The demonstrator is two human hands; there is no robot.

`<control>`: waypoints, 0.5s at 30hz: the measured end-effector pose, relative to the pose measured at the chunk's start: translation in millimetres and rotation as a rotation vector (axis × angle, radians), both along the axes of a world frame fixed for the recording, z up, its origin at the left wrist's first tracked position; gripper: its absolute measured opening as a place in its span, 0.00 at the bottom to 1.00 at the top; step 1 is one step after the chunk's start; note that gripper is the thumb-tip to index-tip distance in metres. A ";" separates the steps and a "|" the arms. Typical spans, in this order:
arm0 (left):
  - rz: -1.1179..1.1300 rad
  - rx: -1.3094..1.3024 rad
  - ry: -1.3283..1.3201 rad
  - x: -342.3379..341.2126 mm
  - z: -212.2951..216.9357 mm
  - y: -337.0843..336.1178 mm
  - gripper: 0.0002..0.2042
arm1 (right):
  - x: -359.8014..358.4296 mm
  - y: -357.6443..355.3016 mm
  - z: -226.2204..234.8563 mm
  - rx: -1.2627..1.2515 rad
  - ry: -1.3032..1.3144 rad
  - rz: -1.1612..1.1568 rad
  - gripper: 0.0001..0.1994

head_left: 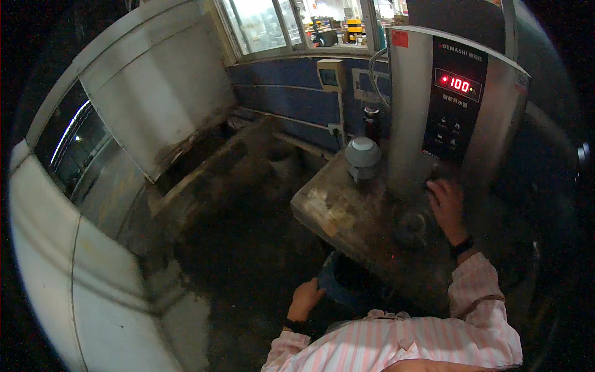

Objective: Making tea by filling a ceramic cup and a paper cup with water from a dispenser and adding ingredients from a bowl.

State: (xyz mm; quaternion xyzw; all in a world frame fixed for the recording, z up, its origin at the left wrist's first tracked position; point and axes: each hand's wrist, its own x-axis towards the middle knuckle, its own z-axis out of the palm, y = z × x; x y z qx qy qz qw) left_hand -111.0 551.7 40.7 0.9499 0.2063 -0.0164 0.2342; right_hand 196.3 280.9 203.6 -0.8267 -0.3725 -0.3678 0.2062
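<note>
My left hand (pixel 306 299) is closed on the rim of a dark blue bucket (pixel 330 280), low in front of me. The bucket's inside is too dark to make out. Ahead on the right stands a tall metal water boiler (pixel 410 118) with a black panel and a lit red display. Just below that panel, my right hand (pixel 447 208) reaches to the boiler's tap (pixel 441 168), its fingers curled at it. Dim light hides most of the tap and the exact grip. A round, dark shape (pixel 411 224) lies on the ledge beside this hand.
A grey lidded container (pixel 362 156) and a dark bottle (pixel 372 124) stand on the stained ledge (pixel 328 208) left of the boiler. Beyond its edge lies a low, dark trough (pixel 204 173). White panels (pixel 155 80) rise on the left, and a window (pixel 260 28) opens behind.
</note>
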 end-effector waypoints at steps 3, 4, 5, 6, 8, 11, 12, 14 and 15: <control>0.021 -0.010 0.152 10.3 4.0 1.4 0.18 | 8.7 0.9 -6.1 -0.015 0.004 0.005 0.12; 0.009 -0.015 0.140 12.1 1.1 1.7 0.18 | 12.6 0.9 -8.1 -0.019 -0.005 0.010 0.12; 0.011 -0.016 0.127 12.0 -3.6 4.4 0.18 | 12.3 4.0 -6.9 0.019 0.005 0.028 0.12; 0.015 -0.017 0.114 11.5 -8.1 7.1 0.18 | 8.5 5.5 -5.7 0.056 0.015 0.048 0.12; 0.011 -0.011 0.111 13.5 -17.9 10.2 0.18 | 8.3 7.8 -9.3 0.097 0.000 0.062 0.11; 0.031 -0.059 0.125 16.9 -15.4 9.8 0.21 | 15.7 0.2 -15.2 0.056 -0.020 0.017 0.12; 0.044 -0.083 0.136 16.6 -11.8 10.4 0.22 | 17.0 -2.2 -15.6 0.010 0.014 -0.005 0.13; 0.070 -0.076 0.156 13.9 -0.5 7.8 0.22 | 16.8 -3.0 -14.9 -0.029 0.028 -0.013 0.14; 0.079 -0.073 0.167 13.0 3.5 7.1 0.22 | 16.0 -3.1 -14.4 -0.022 0.008 0.000 0.14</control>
